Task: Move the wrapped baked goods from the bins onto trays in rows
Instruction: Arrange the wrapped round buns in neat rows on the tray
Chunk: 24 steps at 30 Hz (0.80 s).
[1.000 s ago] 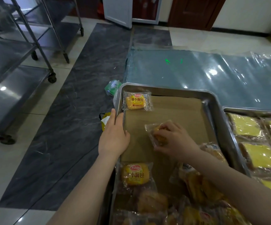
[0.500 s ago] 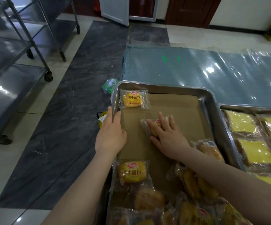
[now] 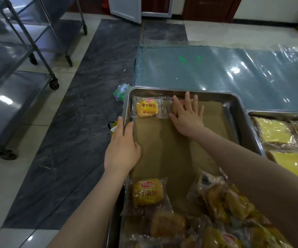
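Note:
A steel tray [image 3: 232, 104] lined with brown paper lies on the floor in front of me. One wrapped yellow bun [image 3: 147, 107] lies flat in its far left corner. My right hand [image 3: 187, 116] presses with straight, spread fingers on a second wrapped bun [image 3: 175, 106] right beside the first, mostly hidden under the hand. My left hand [image 3: 122, 145] rests flat on the tray's left rim, fingers straight. Another wrapped bun [image 3: 148, 193] lies near the left rim close to me, beside a loose heap of wrapped buns [image 3: 221, 199] at the tray's near end.
A second tray [image 3: 276, 114] on the right holds wrapped yellow cake slices in rows. Clear plastic sheeting [image 3: 225, 72] covers the floor beyond the trays. Wheeled steel racks [image 3: 19, 56] stand at the left. A small green packet [image 3: 120, 91] lies by the tray's far left corner.
My right hand has carried the wrapped bun from the tray's middle to the far row beside the first bun, and its fingers have flattened on it. The left hand stayed on the rim.

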Tool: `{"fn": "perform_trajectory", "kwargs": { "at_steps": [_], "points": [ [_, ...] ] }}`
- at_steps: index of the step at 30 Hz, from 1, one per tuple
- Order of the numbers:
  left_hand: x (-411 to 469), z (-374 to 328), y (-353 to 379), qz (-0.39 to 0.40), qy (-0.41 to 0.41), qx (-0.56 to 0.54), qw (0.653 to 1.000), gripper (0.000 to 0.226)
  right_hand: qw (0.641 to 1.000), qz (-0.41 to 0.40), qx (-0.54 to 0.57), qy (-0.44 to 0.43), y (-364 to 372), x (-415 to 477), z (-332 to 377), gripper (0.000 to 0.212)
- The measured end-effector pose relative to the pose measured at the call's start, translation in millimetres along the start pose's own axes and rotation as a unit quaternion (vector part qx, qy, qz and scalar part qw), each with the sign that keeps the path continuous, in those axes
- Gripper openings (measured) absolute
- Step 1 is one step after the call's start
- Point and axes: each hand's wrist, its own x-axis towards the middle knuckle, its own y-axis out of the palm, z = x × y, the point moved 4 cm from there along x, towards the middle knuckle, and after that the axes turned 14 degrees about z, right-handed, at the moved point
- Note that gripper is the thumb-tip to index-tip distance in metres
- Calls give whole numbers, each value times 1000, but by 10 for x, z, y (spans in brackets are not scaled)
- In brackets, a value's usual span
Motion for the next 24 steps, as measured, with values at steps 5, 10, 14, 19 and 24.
{"fn": "perform_trajectory", "kwargs": {
  "at_steps": [5,10,14,19,24],
  "points": [
    [-103,-61,-136,-18,45,-63,997,62,995,-10,83,-47,-353,-517,-53,54],
    [-572,-228,-271,10,156,-108,982,50,991,59,89,-76,-561,-1288,-354,19],
    [-1062,-525,-163,197,176,-199,944,43,987,140,54,-60,-486,-1794,-599,8],
    [-1264,-696,-42,247,195,-95,944,35,969,219,112,-31,-287,-2211,-828,42],
    [-1427,-494,219,320,170,78,929,64,956,250,143,-50,-188,-2450,-901,75]
  ]
}}
